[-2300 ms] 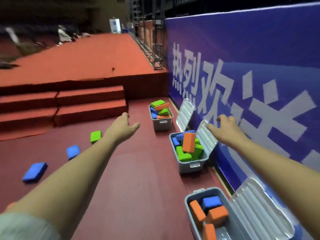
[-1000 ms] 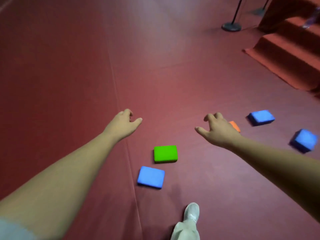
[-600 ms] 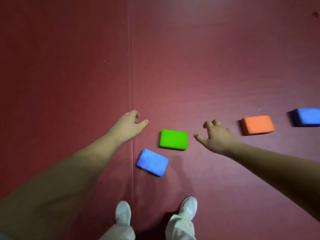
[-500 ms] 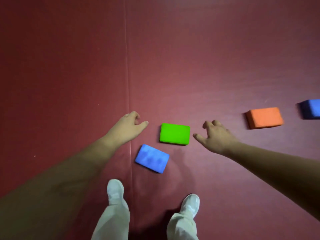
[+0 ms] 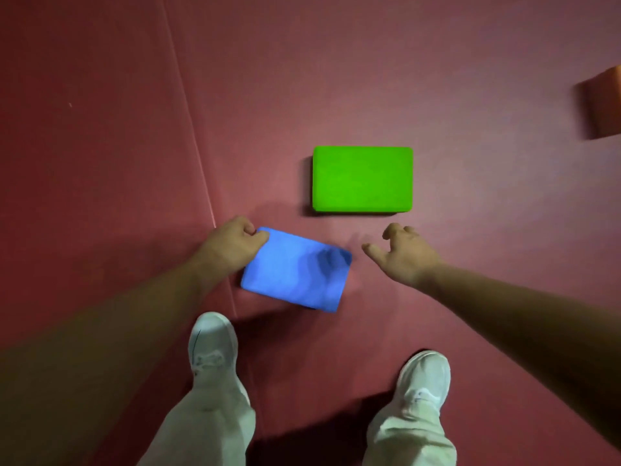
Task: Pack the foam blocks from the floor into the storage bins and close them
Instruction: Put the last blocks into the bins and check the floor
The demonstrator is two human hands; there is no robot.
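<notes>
A blue foam block point(image 5: 295, 270) lies on the red carpet just in front of my feet. My left hand point(image 5: 228, 245) grips its upper left corner, the thumb on the block's top edge. A green foam block point(image 5: 362, 179) lies flat a little farther ahead. My right hand point(image 5: 405, 255) hovers between the two blocks, to the right of the blue one, with loosely spread fingers and nothing in it. No storage bin is in view.
An orange foam block point(image 5: 605, 105) is cut off by the right edge. A seam in the carpet point(image 5: 188, 112) runs from the top toward my left foot. My white shoes point(image 5: 211, 344) stand below the blue block.
I have bent down, so the blocks look much larger. My left hand went from hovering beside the green block to gripping the blue block's corner. My right hand dropped below the green block.
</notes>
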